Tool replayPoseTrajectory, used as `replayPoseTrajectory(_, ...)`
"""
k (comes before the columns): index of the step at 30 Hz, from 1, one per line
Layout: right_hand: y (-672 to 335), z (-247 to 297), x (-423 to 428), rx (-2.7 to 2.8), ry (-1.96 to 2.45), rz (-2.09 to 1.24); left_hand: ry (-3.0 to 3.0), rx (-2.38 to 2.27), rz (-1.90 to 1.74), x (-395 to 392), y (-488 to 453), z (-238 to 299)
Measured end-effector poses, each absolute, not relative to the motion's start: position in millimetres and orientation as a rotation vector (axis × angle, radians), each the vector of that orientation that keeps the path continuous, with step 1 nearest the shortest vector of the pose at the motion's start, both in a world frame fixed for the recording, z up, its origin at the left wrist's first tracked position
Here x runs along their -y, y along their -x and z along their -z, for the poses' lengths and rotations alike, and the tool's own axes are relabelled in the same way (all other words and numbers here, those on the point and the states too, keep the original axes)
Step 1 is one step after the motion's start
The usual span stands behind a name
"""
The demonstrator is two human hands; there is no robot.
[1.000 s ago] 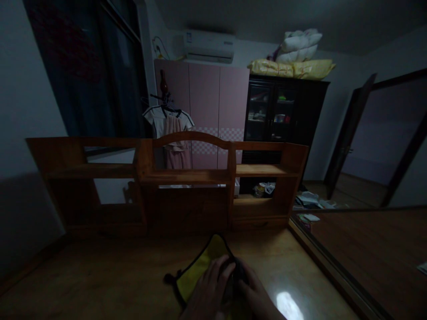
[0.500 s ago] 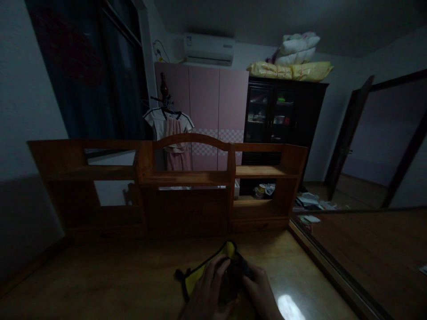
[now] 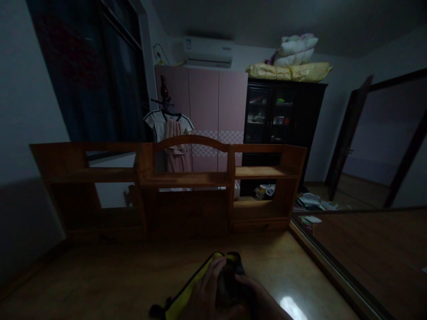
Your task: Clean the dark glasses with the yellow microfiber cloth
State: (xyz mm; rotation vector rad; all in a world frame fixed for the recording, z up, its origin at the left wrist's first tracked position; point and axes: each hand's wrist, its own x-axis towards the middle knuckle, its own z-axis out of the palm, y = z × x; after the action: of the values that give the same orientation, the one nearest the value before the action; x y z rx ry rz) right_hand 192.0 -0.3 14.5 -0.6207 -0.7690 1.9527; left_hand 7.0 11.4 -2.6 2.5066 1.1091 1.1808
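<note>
A yellow item with black edging (image 3: 183, 298), like a cloth pouch, lies at the near edge of the wooden surface. My left hand (image 3: 204, 289) rests over it, with fingers bent around its upper part. My right hand (image 3: 256, 293) grips a dark object (image 3: 228, 282) between the two hands, thumb on its right side. The dimness hides what this dark object is, and whether it is part of the yellow item. The lower parts of both hands run out at the bottom of the view.
A wooden shelf unit (image 3: 187, 178) stands across the far end of the wooden surface (image 3: 100, 280). A raised edge (image 3: 320, 262) runs along the right side. Beyond are a pink wardrobe (image 3: 204, 98), a dark cabinet (image 3: 310, 111) and hanging clothes (image 3: 175, 142).
The yellow item and both hands have shifted down towards me, its corner moving left and nearer. My left fingers now lie closer together over it.
</note>
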Motion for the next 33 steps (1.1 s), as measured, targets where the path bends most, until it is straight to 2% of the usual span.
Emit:
replayPoseTrajectory(7,-180,-38,8,0.777,0.559,-2.032,-2.198,-1.165,-1.185,-13,-4,-4)
replayPoseTrajectory(18,-180,-57,15,0.989,0.802,-1.84,-1.862,-0.886,-1.198,-21,-9,2)
replayPoseTrajectory(33,-181,-52,13,0.946,0.833,-1.818,-2.026,-0.939,-1.11,-15,-7,-9)
